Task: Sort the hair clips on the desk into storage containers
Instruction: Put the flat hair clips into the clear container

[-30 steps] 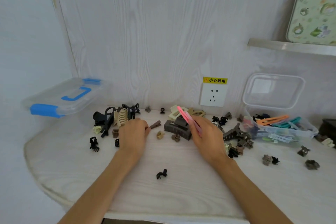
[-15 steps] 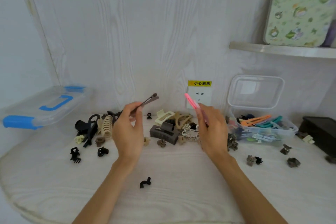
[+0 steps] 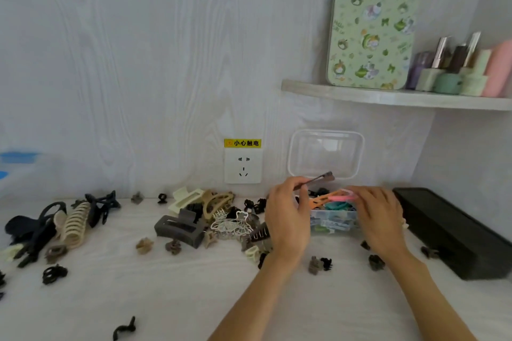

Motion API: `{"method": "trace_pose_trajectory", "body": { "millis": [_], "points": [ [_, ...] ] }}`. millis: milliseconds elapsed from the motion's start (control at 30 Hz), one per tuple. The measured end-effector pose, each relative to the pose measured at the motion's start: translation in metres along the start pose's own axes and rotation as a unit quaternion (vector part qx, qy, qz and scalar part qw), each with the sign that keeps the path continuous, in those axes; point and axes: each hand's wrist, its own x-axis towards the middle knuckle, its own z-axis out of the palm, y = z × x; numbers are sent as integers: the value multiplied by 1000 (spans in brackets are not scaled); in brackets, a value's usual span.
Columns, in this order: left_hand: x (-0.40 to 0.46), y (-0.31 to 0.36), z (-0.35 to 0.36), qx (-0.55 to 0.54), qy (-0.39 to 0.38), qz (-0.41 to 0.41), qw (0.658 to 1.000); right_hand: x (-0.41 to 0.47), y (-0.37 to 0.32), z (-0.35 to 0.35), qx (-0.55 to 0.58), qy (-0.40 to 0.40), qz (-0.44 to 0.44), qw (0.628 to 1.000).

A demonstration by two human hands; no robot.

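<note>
My left hand (image 3: pixel 288 219) pinches a slim brown clip (image 3: pixel 318 179) and holds it over the left end of the clear container (image 3: pixel 332 223). My right hand (image 3: pixel 379 219) holds a pink clip (image 3: pixel 342 198) flat above the same container, which has orange, teal and dark clips inside. Its clear lid (image 3: pixel 326 153) stands open against the wall. Many hair clips lie scattered on the desk (image 3: pixel 180 293), among them a grey claw clip (image 3: pixel 180 228), a white wire clip (image 3: pixel 231 223) and a beige comb-like clip (image 3: pixel 73 223).
A black box (image 3: pixel 454 232) lies at the right by the wall. A wall socket (image 3: pixel 243 170) with a yellow warning label is behind the pile. A shelf (image 3: pixel 396 97) above holds a patterned tin and bottles. A blue-trimmed clear box (image 3: pixel 16 163) is at the far left.
Both hands have lifted from the pile and moved right to the clear container, each carrying its clip. The view has turned right and upward with them.
</note>
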Motion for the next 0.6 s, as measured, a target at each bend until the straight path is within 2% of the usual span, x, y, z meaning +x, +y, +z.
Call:
{"method": "trace_pose_trajectory", "body": {
  "millis": [167, 267, 400, 500, 600],
  "points": [
    [2, -7, 12, 24, -20, 13, 999, 1, -2, -4, 85, -51, -7, 995],
    [4, -13, 13, 31, -26, 1, 999, -2, -13, -11, 126, -28, -18, 991],
    [3, -16, 14, 35, -102, -6, 994, -6, -19, -20, 265, -20, 20, 964],
    [7, -18, 13, 110, -178, 54, 976, -5, -20, -22, 313, 59, 79, 945],
    [6, -10, 9, 157, -237, 84, 955, -5, -19, -26, 306, 117, 117, 937]
  ]
}}
